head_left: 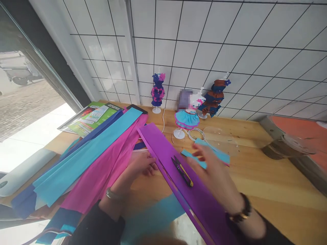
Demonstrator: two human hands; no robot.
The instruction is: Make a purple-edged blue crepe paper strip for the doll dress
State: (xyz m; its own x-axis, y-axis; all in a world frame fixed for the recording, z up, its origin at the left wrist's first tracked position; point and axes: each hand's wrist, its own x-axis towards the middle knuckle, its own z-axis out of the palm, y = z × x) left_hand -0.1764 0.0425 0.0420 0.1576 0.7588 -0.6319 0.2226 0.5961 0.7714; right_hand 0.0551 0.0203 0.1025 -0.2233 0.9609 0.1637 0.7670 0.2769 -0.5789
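A long folded piece of purple crepe paper [163, 143] lies diagonally across the table, with a narrow purple strip [176, 190] along its left side. My left hand [143, 163] has its fingers curled at the edge of that narrow strip, pinching it. On the wide purple piece rest black-and-yellow thread snips [182, 172], untouched. My right hand [216, 173] hovers just right of the snips, its fingers apart and slightly blurred, holding nothing. Small light-blue pieces [217, 151] lie behind it, partly covered by the fingers.
Blue, turquoise [97, 146] and pink crepe paper [109, 160] lengths are heaped at left, near a green package [89, 119]. Small dresses on stands [158, 90] line the tiled wall, with a white cable [163, 120]. An orange-topped stool [301, 129] stands at right.
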